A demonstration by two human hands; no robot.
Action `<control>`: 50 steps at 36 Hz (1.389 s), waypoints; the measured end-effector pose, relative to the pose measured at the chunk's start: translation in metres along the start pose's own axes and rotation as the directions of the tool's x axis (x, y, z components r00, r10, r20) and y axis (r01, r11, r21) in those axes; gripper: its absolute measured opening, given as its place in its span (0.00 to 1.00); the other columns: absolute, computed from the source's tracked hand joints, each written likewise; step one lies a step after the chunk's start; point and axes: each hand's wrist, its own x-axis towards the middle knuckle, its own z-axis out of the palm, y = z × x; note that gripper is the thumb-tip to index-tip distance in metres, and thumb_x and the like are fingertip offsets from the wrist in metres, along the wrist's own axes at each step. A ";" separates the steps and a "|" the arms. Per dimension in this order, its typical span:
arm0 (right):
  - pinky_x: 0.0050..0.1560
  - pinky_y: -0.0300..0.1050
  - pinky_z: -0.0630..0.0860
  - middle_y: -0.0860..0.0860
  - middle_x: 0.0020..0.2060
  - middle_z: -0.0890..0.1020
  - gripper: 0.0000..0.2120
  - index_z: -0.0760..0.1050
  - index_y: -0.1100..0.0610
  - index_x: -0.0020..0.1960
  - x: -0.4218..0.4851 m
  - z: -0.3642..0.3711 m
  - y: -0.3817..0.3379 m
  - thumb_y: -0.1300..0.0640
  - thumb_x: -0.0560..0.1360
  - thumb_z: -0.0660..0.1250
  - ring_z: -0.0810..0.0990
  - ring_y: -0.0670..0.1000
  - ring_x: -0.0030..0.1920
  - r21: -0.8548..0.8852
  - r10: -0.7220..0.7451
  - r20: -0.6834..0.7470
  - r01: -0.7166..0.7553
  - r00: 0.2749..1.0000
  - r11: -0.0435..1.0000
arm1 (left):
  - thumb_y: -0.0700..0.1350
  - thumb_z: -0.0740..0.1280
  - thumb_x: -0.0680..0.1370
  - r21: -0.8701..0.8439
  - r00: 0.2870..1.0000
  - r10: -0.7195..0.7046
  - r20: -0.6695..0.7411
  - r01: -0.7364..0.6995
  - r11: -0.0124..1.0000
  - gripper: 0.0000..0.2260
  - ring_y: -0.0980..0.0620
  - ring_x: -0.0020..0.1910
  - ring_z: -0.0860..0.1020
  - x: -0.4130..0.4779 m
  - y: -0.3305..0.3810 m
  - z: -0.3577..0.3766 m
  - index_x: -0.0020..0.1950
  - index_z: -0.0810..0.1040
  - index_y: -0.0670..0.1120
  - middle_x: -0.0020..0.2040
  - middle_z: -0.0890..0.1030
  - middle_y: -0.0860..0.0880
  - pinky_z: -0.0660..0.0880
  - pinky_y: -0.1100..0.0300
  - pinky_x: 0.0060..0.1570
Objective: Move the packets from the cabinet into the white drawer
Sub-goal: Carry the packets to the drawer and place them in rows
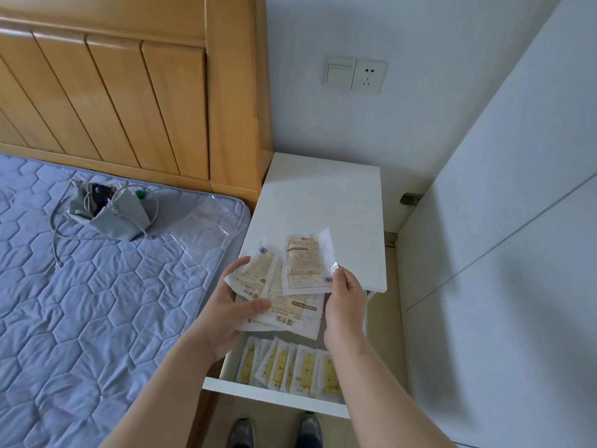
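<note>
The person's left grip was closed round a loose fan of packets, its thumb lying across the printed face of the lowest one and its fingertips curling up over the far left edge of the stack. The right grip pinched the right edge of the topmost packet, a clear-edged sachet with a yellowish printed label that stood slightly raised and tilted above the others. Both grips held this bundle above the open white drawer, over its rear half and partly over the front edge of the white surface of the bedside unit. Inside the drawer, towards its front, a row of similar packets stood on edge, leaning against one another, their yellow strips facing up. To the left lay a bed with a blue quilted mattress, on which rested a grey pouch with trailing cords and, just beside it, a clear plastic bag. A wooden headboard rose behind the mattress. On the wall above the unit sat a switch and socket plate, and a white cabinet door filled the right side. Two shoes showed below the drawer front.
</note>
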 end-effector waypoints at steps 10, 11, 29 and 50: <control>0.48 0.46 0.74 0.51 0.42 0.79 0.07 0.73 0.54 0.43 -0.010 0.007 0.003 0.56 0.79 0.59 0.77 0.51 0.45 -0.119 0.028 0.066 -0.020 0.997 0.993 | 0.26 0.64 0.72 0.028 0.964 0.194 -0.183 -0.193 0.981 0.29 0.46 0.50 0.80 0.003 -0.002 0.017 0.65 0.66 0.52 0.52 0.79 0.45 0.78 0.51 0.44; 0.48 0.46 0.75 0.52 0.43 0.79 0.06 0.73 0.54 0.44 -0.012 0.008 0.002 0.55 0.78 0.61 0.78 0.51 0.45 -0.121 0.031 0.077 -0.022 0.997 0.992 | 0.26 0.64 0.73 0.043 0.960 0.212 -0.182 -0.208 0.977 0.28 0.47 0.49 0.80 0.002 -0.001 0.019 0.65 0.66 0.53 0.51 0.80 0.45 0.78 0.51 0.44; 0.42 0.51 0.80 0.55 0.47 0.85 0.13 0.78 0.55 0.57 -0.012 0.018 -0.013 0.57 0.73 0.70 0.84 0.56 0.48 0.138 0.240 0.471 -0.339 0.849 0.931 | 0.35 0.70 0.73 0.550 0.993 0.110 0.029 -0.108 0.828 0.10 0.53 0.41 0.84 -0.015 0.028 0.016 0.50 0.78 0.48 0.40 0.85 0.54 0.78 0.64 0.33; 0.55 0.49 0.76 0.39 0.45 0.78 0.07 0.77 0.48 0.51 -0.016 0.021 -0.014 0.50 0.74 0.68 0.79 0.49 0.53 -0.257 -0.482 0.210 0.523 0.851 0.812 | 0.53 0.57 0.81 -0.066 0.965 -0.222 -0.142 0.215 0.974 0.18 0.42 0.41 0.82 -0.001 0.037 0.015 0.58 0.76 0.42 0.47 0.82 0.39 0.78 0.50 0.37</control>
